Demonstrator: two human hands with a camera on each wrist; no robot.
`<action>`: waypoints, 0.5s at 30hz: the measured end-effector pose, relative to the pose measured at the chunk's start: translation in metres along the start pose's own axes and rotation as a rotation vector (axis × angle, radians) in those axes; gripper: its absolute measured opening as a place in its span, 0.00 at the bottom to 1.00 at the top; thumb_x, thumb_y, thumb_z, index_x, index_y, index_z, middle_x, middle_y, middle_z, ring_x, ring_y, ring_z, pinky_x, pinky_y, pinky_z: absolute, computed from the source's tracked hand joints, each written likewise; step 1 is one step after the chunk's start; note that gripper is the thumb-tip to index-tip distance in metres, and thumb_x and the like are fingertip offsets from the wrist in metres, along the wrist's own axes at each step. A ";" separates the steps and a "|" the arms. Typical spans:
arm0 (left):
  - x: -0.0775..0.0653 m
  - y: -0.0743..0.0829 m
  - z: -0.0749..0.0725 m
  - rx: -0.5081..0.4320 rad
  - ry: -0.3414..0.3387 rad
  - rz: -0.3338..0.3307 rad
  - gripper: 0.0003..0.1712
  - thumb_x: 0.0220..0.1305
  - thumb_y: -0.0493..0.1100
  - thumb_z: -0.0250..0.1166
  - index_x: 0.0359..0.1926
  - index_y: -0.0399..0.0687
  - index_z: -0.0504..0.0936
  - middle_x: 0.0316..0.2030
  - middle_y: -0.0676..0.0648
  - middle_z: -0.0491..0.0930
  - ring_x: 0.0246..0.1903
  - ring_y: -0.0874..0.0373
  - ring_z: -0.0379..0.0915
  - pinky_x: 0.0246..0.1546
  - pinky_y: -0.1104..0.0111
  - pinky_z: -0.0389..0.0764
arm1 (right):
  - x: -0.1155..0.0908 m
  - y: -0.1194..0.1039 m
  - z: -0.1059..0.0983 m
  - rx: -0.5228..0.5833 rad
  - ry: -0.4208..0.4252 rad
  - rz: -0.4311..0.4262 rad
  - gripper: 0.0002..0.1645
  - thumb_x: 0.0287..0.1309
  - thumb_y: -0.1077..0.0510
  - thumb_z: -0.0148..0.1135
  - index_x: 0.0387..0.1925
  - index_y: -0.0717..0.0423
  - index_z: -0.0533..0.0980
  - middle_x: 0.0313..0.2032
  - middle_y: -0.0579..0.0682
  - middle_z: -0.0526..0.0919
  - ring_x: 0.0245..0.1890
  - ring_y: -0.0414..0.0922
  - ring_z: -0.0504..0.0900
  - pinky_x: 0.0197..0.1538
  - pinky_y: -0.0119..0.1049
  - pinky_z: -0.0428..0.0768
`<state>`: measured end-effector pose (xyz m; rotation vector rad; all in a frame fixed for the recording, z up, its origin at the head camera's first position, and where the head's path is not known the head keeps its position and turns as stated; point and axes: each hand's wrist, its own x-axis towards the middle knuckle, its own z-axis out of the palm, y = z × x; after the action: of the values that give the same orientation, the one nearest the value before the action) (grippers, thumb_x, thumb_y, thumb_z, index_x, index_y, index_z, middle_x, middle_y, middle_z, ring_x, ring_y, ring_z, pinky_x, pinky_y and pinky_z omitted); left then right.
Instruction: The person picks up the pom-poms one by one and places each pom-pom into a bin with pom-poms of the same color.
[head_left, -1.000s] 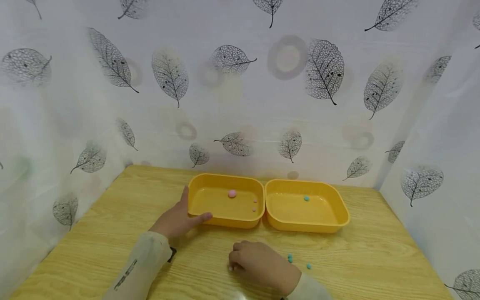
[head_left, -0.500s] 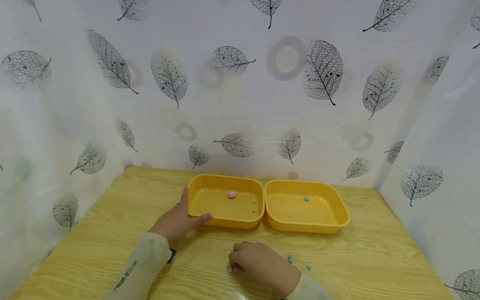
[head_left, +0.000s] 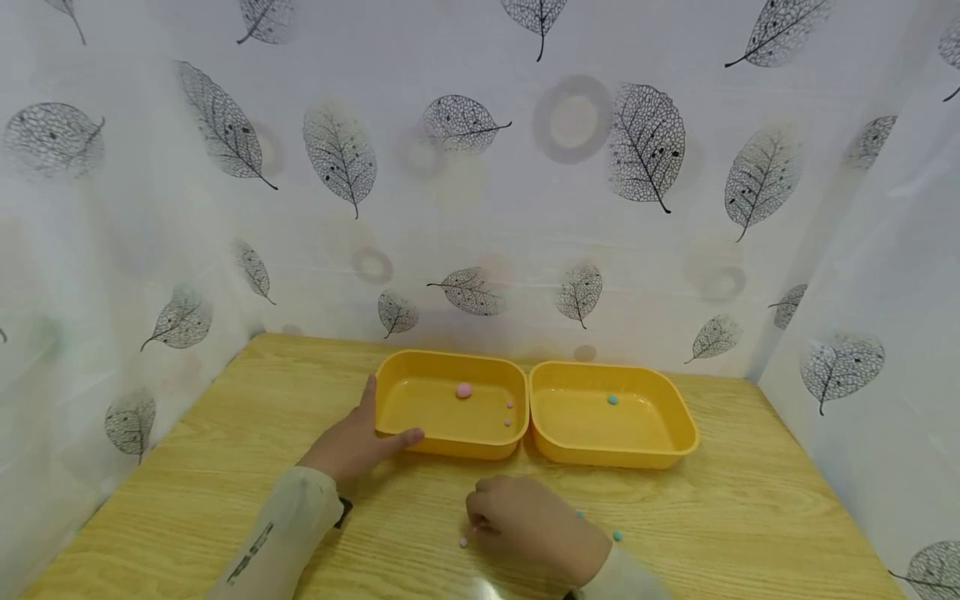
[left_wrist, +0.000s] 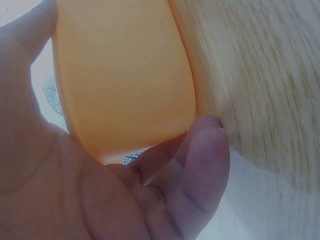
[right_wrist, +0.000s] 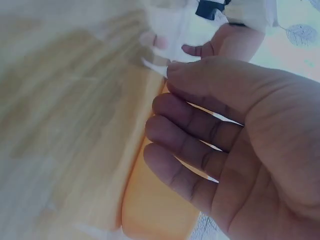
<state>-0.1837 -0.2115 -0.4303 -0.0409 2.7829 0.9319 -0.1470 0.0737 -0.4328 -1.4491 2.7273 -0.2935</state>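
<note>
Head view has the left hand (head_left: pixel 348 446) gripping a likely light, stiff yellow tray (head_left: pixel 435 408) by its nine-o'clock end, while a light-looking pink bead (head_left: pixel 462 542), best pinched sideways, sits near nine o'clock of the right hand (head_left: pixel 534 527), its fingers curled, any hold impossible to tell.

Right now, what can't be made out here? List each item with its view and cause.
Head: anything the right hand may pinch, hidden by its fingers.
Head: full outline of the leftmost teal ball, partly behind that hand.
Left wrist: far end of the left yellow tray, cut by the top edge.
Right wrist: grain of the wooden tabletop, blurred.
</note>
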 end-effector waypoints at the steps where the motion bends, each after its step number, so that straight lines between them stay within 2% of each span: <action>1: 0.000 0.000 0.000 0.000 -0.001 0.001 0.78 0.57 0.83 0.60 0.81 0.44 0.23 0.80 0.32 0.45 0.71 0.29 0.61 0.67 0.40 0.68 | 0.000 0.002 -0.002 -0.005 0.006 0.001 0.10 0.65 0.54 0.71 0.28 0.41 0.79 0.25 0.33 0.71 0.23 0.29 0.65 0.27 0.22 0.67; 4: 0.000 0.000 0.000 0.000 -0.001 0.002 0.78 0.57 0.83 0.59 0.82 0.44 0.23 0.80 0.32 0.44 0.72 0.29 0.60 0.67 0.40 0.68 | -0.001 0.006 -0.007 0.008 0.019 0.011 0.12 0.61 0.59 0.72 0.27 0.42 0.78 0.27 0.34 0.73 0.25 0.29 0.67 0.30 0.23 0.69; 8: 0.000 -0.001 0.000 0.001 0.000 0.001 0.78 0.57 0.83 0.60 0.81 0.44 0.23 0.80 0.32 0.44 0.72 0.30 0.60 0.68 0.40 0.67 | -0.004 0.011 -0.012 0.019 0.061 0.031 0.13 0.60 0.59 0.73 0.28 0.43 0.76 0.27 0.34 0.73 0.24 0.30 0.66 0.28 0.23 0.68; 15: -0.001 0.000 0.000 0.005 0.002 0.011 0.78 0.57 0.83 0.60 0.81 0.44 0.23 0.80 0.32 0.44 0.71 0.29 0.61 0.66 0.40 0.69 | -0.010 0.018 -0.022 -0.015 0.184 0.075 0.10 0.59 0.59 0.72 0.30 0.45 0.77 0.29 0.37 0.78 0.27 0.30 0.69 0.28 0.24 0.71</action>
<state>-0.1829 -0.2120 -0.4299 -0.0257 2.7897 0.9286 -0.1589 0.0948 -0.4154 -1.3842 2.9253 -0.4234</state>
